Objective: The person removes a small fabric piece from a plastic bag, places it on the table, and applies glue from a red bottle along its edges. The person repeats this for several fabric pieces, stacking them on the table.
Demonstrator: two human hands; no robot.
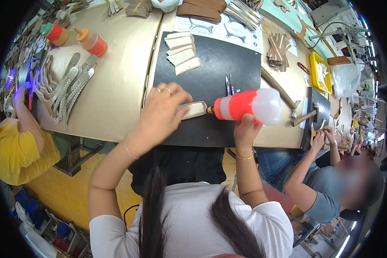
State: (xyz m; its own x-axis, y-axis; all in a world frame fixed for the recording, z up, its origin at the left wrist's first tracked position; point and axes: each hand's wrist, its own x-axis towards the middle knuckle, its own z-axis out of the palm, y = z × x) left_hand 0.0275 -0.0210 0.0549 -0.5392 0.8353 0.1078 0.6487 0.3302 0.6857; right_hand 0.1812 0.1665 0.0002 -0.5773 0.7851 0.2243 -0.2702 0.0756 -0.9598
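Over the black mat [219,56], my left hand [165,107] has its fingers closed on a small pale oblong piece [195,110] with a brownish edge. My right hand [246,131] grips a translucent squeeze bottle [241,106] with a red band, tipped on its side. Its narrow nozzle points left and meets the right end of the piece, or nearly so. Farther back on the mat lie several cream pieces [182,52] in an overlapping row. Small scissors [229,85] rest just beyond the bottle. Part of the piece is hidden behind my left fingers.
At the left stand two bottles, one green-capped [56,34], one orange-capped [91,42], near braided straps [75,86]. To the right lie a long-handled hammer [284,92], bundled strips [279,51] and a yellow tray [321,72]. Co-workers sit at both sides.
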